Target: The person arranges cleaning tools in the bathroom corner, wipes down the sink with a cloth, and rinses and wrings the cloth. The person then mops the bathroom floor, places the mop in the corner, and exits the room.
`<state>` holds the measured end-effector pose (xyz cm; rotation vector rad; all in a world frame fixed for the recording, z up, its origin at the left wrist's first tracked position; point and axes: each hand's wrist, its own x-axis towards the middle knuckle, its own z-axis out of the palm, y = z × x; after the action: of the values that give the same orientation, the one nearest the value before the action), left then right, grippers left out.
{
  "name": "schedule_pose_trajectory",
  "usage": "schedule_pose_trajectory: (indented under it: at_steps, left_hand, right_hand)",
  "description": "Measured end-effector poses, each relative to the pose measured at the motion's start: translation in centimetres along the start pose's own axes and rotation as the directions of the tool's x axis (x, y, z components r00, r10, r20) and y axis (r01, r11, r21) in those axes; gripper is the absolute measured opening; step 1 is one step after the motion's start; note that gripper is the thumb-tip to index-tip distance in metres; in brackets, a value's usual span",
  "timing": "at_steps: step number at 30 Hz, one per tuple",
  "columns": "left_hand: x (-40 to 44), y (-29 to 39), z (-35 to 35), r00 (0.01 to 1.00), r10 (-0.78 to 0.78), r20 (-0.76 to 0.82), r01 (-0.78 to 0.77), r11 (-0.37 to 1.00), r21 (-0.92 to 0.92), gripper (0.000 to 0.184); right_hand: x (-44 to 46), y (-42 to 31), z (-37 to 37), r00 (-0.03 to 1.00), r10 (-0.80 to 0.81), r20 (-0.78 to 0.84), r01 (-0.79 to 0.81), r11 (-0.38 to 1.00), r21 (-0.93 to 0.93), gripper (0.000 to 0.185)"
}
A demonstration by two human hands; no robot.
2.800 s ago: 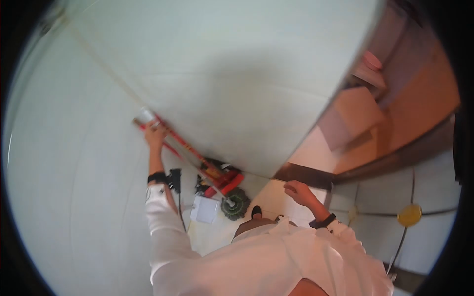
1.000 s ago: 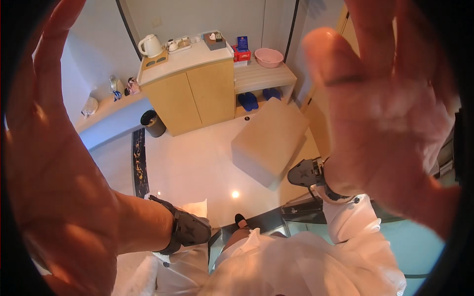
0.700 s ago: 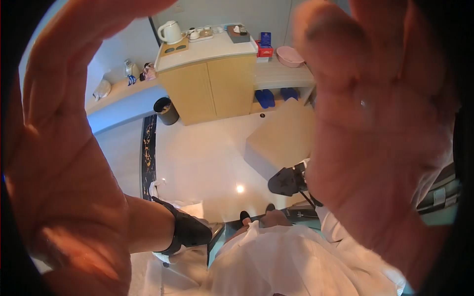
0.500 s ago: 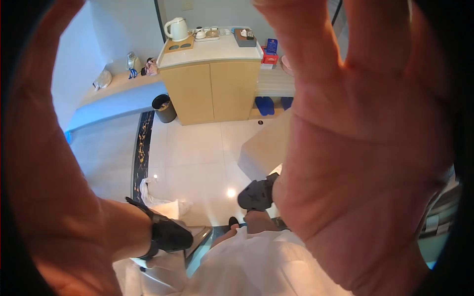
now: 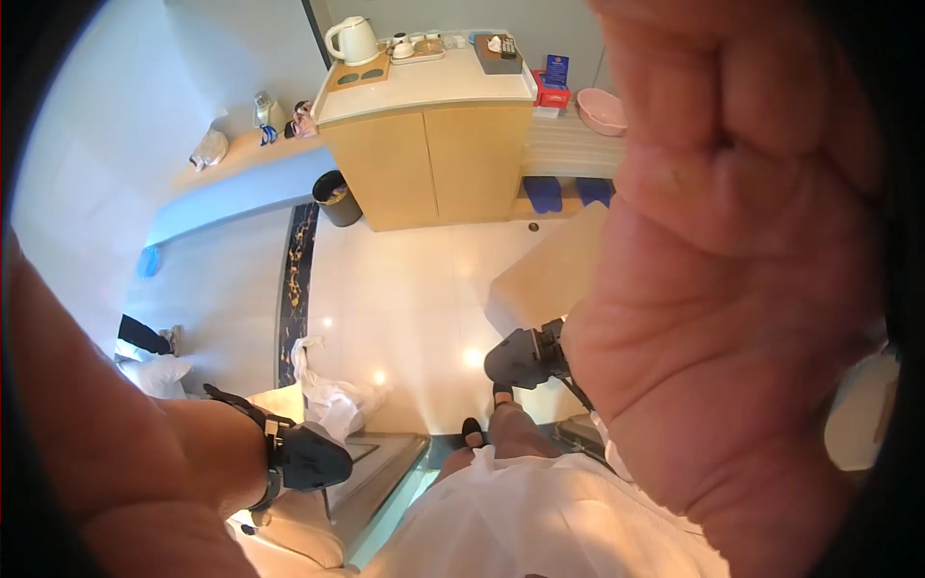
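Note:
Both of my hands are raised very close to the lens. My right hand [image 5: 742,289] fills the right side, palm toward me, its fingers stretched upward and the tips cut off by the top edge. I see nothing in its palm. Along the left edge, my left hand [image 5: 106,472] shows only its heel and wrist; its fingers are out of sight. A black strapped device [image 5: 313,456] sits on the left wrist, and a similar black device [image 5: 520,358] on the right. White clothing [image 5: 540,520] covers my lap below.
Ahead stands a wooden cabinet [image 5: 434,169] with a white kettle [image 5: 353,41], a cup tray [image 5: 417,54] and a grey box [image 5: 497,56] on top. Beside it are a bin [image 5: 337,200], a pink basin [image 5: 601,112] and blue slippers [image 5: 542,195]. White cloth [image 5: 337,400] lies on the floor.
My left hand has shifted down and outward. My right hand has moved slightly right, its fingers closer together. The view has shifted, uncovering the pink basin and a person's dark-clothed leg at left.

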<state>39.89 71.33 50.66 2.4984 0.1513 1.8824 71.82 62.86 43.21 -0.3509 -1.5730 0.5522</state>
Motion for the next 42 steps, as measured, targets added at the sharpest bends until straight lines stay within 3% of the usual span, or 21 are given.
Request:
schedule_pose_trajectory:
  at_steps: [4, 14, 23, 31, 38, 40, 42]
  left_hand:
    - [1.0, -1.0, 2.3, 1.0, 0.008, 0.012, -0.008, 1.0, 0.004, 0.087]
    - [2.7, -1.6, 4.4, 1.0, 0.005, -0.004, -0.004, 0.994, 0.105, 0.083]
    - [3.2, -5.0, 2.7, 0.998, -0.049, -0.028, 0.054, 0.972, 0.23, 0.079]
    - [2.2, -12.4, -3.1, 0.997, -0.056, -0.057, 0.068, 0.963, 0.259, 0.076]
    - [1.8, -21.7, -11.4, 0.993, -0.062, -0.096, 0.09, 0.943, 0.319, 0.074]
    - [2.1, -24.5, -13.8, 0.993, -0.072, -0.097, 0.101, 0.939, 0.33, 0.073]
    - [1.9, -26.3, -15.6, 0.992, -0.075, -0.097, 0.105, 0.931, 0.349, 0.072]
  right_hand:
    - [-0.5, 0.7, -2.0, 0.999, 0.007, -0.041, -0.007, 1.0, 0.003, 0.055]
    - [0.7, 8.4, -3.0, 0.99, 0.119, 0.071, -0.123, 0.991, 0.057, 0.056]
    - [7.4, 11.1, -4.8, 0.993, -0.027, 0.118, 0.003, 0.979, 0.203, 0.058]
    - [16.1, 17.7, -0.5, 0.982, -0.124, 0.145, 0.078, 0.954, 0.288, 0.059]
    - [27.5, 28.5, 8.8, 0.964, -0.171, 0.204, 0.091, 0.932, 0.35, 0.06]
    - [29.8, 33.5, 11.7, 0.967, -0.078, 0.244, 0.035, 0.984, 0.176, 0.061]
    - [29.6, 39.5, 14.1, 0.938, 0.053, 0.343, 0.024, 0.976, -0.218, 0.061]
